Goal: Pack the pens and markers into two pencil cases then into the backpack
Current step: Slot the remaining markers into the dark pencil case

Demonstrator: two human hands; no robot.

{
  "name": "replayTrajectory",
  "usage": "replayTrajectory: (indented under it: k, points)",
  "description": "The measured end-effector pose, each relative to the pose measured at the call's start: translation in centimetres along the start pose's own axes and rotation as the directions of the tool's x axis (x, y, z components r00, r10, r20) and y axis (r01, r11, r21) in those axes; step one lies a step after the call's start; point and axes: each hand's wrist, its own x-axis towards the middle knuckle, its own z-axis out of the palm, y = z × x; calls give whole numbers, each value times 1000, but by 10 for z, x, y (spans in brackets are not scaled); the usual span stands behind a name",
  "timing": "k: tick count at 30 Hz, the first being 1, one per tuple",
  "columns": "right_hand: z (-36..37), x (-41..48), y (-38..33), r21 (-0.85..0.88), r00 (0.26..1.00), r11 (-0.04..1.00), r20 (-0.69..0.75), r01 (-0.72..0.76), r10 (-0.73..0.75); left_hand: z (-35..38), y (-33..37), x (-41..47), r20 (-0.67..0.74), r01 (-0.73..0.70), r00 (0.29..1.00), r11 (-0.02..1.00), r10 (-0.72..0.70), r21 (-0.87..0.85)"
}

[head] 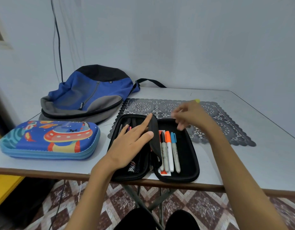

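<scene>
Nearest me lies the open black zip-up pencil case [187, 156]. My left hand [131, 143] rests spread flat on its left half, thumb against the black centre flap [154, 130]. Grey-barrelled markers [170, 151] lie in its right half, pointing away from me, nearer my blurred, loosely curled right hand [191, 115]; whether that pinches anything I cannot tell. The blue-and-grey fabric backpack [87, 95] lies beyond the case's left half.

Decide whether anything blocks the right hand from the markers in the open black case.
Nothing visible does: the markers lie uncovered near the right hand; the left hand rests on the divider, left of them.
</scene>
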Motion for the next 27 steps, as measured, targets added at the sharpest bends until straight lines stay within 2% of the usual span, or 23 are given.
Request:
replayTrajectory:
  k: [2, 4, 6, 8, 13, 16, 18, 21, 22, 24, 27]
  points:
    - [-4, 15, 12, -90, 979, 996, -200, 22, -40, 1, -4, 2, -3, -18, 1000, 1000, 18, 8]
    - [-6, 25, 23, -259, 984, 966, -174, -19, -27, 1, -3, 2, -2, -19, 1000, 1000, 19, 10]
    - [-3, 28, 29, -315, 997, 948, -73, -37, 15, 1, -2, 2, -4, -3, 1000, 1000, 3, -2]
    - [-2, 28, 31, -328, 999, 944, -31, -27, 17, 1, -1, 1, -11, -9, 1000, 1000, 9, -6]
    - [-12, 24, 35, -250, 998, 966, -47, -60, 49, 0, 2, -1, -5, 10, 1000, 1000, -10, -9]
    - [-12, 24, 36, -300, 996, 950, -56, -88, 75, -1, 7, -3, 3, 11, 1000, 1000, -11, -25]
    - [-10, 25, 36, -291, 992, 955, -127, -58, 21, -1, 7, -3, 8, 12, 1000, 1000, -12, -27]
    - [-10, 21, 22, -214, 957, 972, -245, 101, -154, -1, 4, -2, 9, 9, 1000, 1000, -9, -22]
    - [-9, 17, 14, -174, 951, 971, -232, 166, -204, 0, 3, -1, 8, 7, 1000, 1000, -7, -19]
    - [-3, 9, -2, -156, 957, 955, -103, 254, -271, -1, 1, -1, 2, 1, 1000, 1000, -1, -14]
    - [15, 9, -9, -308, 957, 906, 74, 289, -280, 1, 0, 0, -2, -3, 1000, 1000, 3, -11]
